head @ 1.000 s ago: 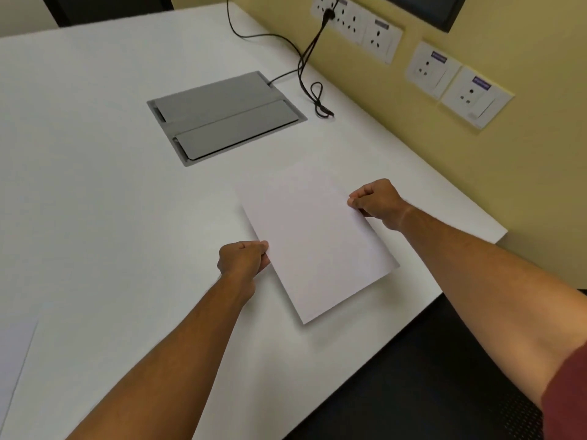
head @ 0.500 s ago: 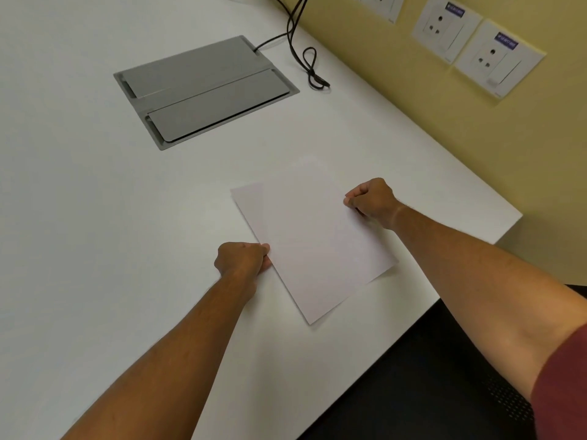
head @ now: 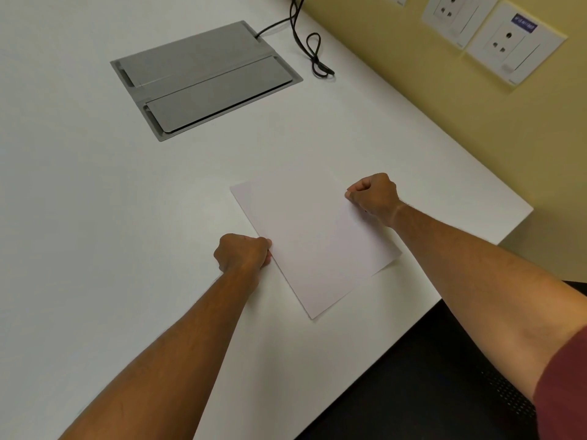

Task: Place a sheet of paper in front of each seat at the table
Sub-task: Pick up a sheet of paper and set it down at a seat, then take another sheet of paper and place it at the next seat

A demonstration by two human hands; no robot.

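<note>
A white sheet of paper (head: pixel 313 239) lies low over the white table (head: pixel 95 217), near the table's right corner and turned at an angle to its edge. My left hand (head: pixel 243 254) pinches the sheet's left long edge. My right hand (head: pixel 374 196) pinches the right long edge, farther up. Both fists are closed on the paper. Whether the sheet rests flat on the table or hovers just above it, I cannot tell.
A grey cable box lid (head: pixel 206 77) is set into the table beyond the paper. A black cable (head: pixel 313 54) loops beside it. Wall sockets (head: pixel 505 42) sit on the yellow wall at right. A dark seat (head: pixel 428 376) is below the table's near edge.
The view has tilted down and shifted, so the cable box and sockets sit higher in frame. The paper has come slightly lower toward the table; both hands keep their grip.
</note>
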